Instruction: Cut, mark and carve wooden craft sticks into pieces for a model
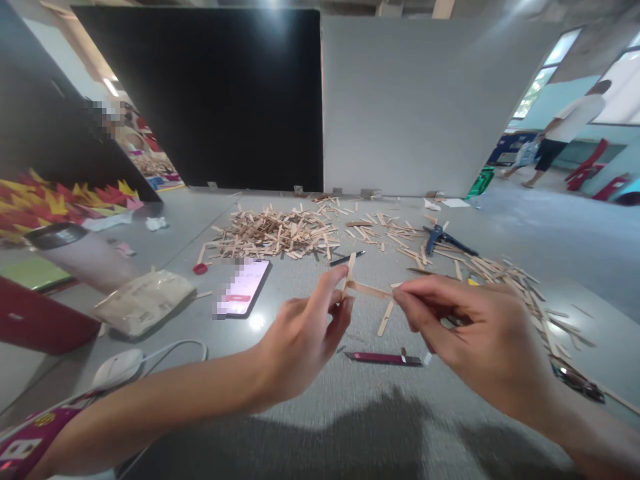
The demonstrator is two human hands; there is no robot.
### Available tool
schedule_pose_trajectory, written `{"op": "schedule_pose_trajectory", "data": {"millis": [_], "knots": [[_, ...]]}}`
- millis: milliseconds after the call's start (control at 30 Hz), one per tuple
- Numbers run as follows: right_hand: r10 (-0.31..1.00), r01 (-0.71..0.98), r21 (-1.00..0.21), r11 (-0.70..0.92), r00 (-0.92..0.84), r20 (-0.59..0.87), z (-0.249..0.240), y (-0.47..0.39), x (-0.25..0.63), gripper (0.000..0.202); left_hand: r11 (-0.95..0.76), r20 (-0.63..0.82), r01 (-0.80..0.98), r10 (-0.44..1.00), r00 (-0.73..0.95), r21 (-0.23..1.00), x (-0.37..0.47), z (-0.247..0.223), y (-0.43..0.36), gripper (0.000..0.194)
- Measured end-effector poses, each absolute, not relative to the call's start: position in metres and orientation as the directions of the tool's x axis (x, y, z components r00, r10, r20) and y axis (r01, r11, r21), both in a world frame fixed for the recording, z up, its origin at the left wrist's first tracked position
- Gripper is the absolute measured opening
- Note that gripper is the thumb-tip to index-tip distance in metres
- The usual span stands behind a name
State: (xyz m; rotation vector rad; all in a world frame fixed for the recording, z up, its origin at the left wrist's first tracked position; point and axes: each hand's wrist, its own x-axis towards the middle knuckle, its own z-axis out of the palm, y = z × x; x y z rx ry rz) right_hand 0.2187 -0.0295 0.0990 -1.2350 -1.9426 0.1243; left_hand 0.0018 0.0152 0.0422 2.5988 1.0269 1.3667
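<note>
Between thumb and fingers, my left hand (305, 327) pinches a short upright wooden stick (351, 267). My right hand (465, 327) grips the right end of another wooden stick (371, 290), whose left end meets the upright one. A loose stick (385, 319) lies on the table just below them. Nearer to me is a purple utility knife (383, 359). Behind my hands lie a black pen (347, 259) and a large pile of wooden sticks (280, 230). The tip of a pointed tool (420, 271) shows behind my right hand, which hides the rest.
A phone (245, 288), plastic packet (145, 301), tumbler (83, 257) and white mouse (119, 368) are on the left. Blue clippers (447, 241) and scattered sticks (540, 310) lie right. Upright panels (400, 107) stand behind the table (300, 427). A person (570, 127) is at far right.
</note>
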Motion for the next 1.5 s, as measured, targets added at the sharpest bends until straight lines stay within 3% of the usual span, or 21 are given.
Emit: {"op": "schedule_pose_trajectory", "data": {"millis": [133,367,433,533,633,700,800,900,1167,1500], "knots": [[0.811,0.708,-0.497,0.501,-0.183,0.556,0.099,-0.03,0.22,0.018,-0.778,0.737,0.587,0.529,0.42,0.224,0.003,0.034,0.014,0.033],[0.876,0.586,-0.663,0.466,-0.196,0.441,0.092,-0.023,0.213,0.021,-0.79,0.746,0.554,0.53,0.404,0.261,0.009,0.025,0.007,0.035],[0.88,0.571,-0.68,0.46,-0.194,0.433,0.09,-0.021,0.212,0.021,-0.792,0.717,0.5,0.571,0.401,0.35,0.01,0.029,0.006,0.032],[0.9,0.551,-0.718,0.426,-0.178,0.398,0.09,-0.02,0.214,0.022,-0.719,0.575,0.322,0.69,0.439,0.617,0.01,0.04,0.008,0.035],[0.913,0.515,-0.757,0.402,-0.165,0.373,0.092,-0.021,0.216,0.021,-0.445,0.364,0.099,0.824,0.433,0.89,0.01,0.051,0.011,0.037],[0.918,0.488,-0.779,0.394,-0.165,0.361,0.092,-0.022,0.215,0.021,-0.276,0.246,-0.006,0.848,0.469,0.961,0.011,0.056,0.013,0.028],[0.921,0.447,-0.806,0.389,-0.199,0.334,0.09,-0.021,0.211,0.022,-0.136,0.155,-0.075,0.842,0.517,0.988,0.013,0.058,0.01,0.024],[0.914,0.44,-0.802,0.404,-0.229,0.334,0.086,-0.02,0.207,0.023,-0.099,0.129,-0.085,0.834,0.536,0.991,0.015,0.055,0.007,0.028],[0.943,0.425,-0.841,0.333,-0.163,0.291,0.09,-0.019,0.215,0.024,-0.245,0.189,0.095,0.899,0.394,0.965,0.009,0.058,0.011,0.052],[0.894,0.521,-0.726,0.449,-0.264,0.362,0.083,-0.018,0.208,0.024,-0.038,0.053,-0.041,0.877,0.477,0.998,0.015,0.064,0.013,0.05]]}}
